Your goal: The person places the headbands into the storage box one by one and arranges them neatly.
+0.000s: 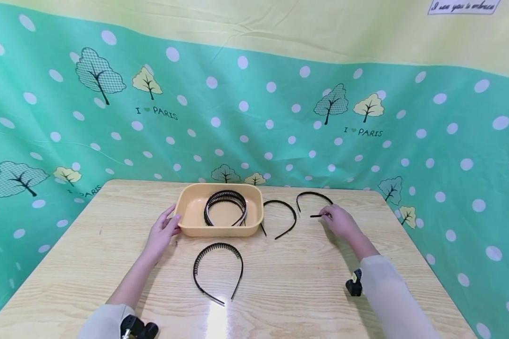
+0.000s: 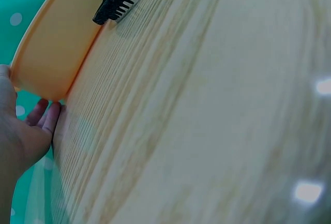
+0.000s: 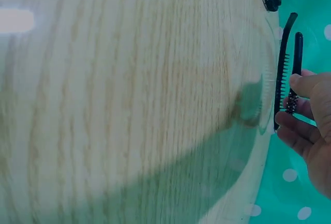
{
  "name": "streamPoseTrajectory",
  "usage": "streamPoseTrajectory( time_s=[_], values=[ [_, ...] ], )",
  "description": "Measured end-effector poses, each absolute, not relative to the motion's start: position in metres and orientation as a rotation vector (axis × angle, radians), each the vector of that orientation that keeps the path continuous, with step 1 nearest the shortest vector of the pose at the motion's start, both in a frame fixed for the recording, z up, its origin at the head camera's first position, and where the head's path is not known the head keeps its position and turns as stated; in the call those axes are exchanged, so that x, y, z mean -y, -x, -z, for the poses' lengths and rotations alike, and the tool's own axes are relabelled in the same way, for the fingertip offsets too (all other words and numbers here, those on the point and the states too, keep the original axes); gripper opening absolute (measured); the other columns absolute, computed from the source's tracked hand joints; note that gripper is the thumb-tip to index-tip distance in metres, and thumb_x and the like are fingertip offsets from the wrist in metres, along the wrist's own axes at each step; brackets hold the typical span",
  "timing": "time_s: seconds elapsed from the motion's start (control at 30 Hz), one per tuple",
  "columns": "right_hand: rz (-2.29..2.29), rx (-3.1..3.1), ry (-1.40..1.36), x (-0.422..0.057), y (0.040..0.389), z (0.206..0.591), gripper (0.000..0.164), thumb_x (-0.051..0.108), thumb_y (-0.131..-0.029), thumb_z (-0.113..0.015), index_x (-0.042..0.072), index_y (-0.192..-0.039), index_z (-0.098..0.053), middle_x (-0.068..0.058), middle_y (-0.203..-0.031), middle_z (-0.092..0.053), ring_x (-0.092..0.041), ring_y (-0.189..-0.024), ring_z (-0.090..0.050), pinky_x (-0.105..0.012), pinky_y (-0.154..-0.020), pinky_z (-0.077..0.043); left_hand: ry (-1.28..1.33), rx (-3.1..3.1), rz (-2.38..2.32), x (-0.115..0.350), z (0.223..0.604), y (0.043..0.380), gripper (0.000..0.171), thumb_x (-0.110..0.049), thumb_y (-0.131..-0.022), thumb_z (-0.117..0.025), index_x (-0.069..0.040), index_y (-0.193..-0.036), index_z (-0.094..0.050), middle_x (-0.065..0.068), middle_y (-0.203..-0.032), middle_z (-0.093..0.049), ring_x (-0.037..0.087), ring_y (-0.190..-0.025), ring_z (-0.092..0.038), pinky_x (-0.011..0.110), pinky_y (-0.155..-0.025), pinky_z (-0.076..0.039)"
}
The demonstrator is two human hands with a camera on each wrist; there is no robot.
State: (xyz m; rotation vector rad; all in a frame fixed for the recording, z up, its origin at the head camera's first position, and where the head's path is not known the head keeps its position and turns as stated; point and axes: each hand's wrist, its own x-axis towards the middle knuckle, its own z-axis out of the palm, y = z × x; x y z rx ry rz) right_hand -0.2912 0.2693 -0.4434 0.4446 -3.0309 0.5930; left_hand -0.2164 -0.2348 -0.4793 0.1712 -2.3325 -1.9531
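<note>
At the back of the table, the left hand (image 1: 161,233) holds the left end of a peach plastic basin (image 1: 218,231), thumb near the rim and fingers low on its outer wall. Inside the basin lie several black toothed headbands (image 1: 225,193). The right hand (image 1: 340,220), at the back right, pinches a black headband (image 1: 316,193) between thumb and fingers. In the right wrist view, two dark strips run beside the fingertips (image 3: 296,81), one with comb teeth (image 3: 283,76); whether both belong to one headband I cannot tell.
A black headband (image 1: 294,216) lies just right of the basin, partly hidden by its wall. Another toothed headband (image 1: 218,245) rests in front of the basin, its ends toward the near edge. Behind the wooden table (image 1: 297,282) hangs a green dotted curtain (image 1: 254,127).
</note>
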Motion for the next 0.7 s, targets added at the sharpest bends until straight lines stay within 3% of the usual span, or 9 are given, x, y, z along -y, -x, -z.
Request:
streamPoseTrajectory(
  time_s=[0.7],
  values=[
    [-0.607, 2.899, -0.513, -0.256, 0.282, 0.422, 0.014, 0.018, -0.093, -0.058, 0.008, -0.099, -0.066, -0.010, -0.100, -0.061, -0.027, -0.092, -0.057, -0.044, -0.081, -0.050, -0.139, 2.336, 1.950, 0.236, 0.480, 0.216, 0.063, -0.042, -0.097, -0.045, -0.013, -0.149, -0.024, 0.031, -0.130, -0.047, -0.006, -0.083, -0.059, 0.016, -0.082, -0.054]
  ],
)
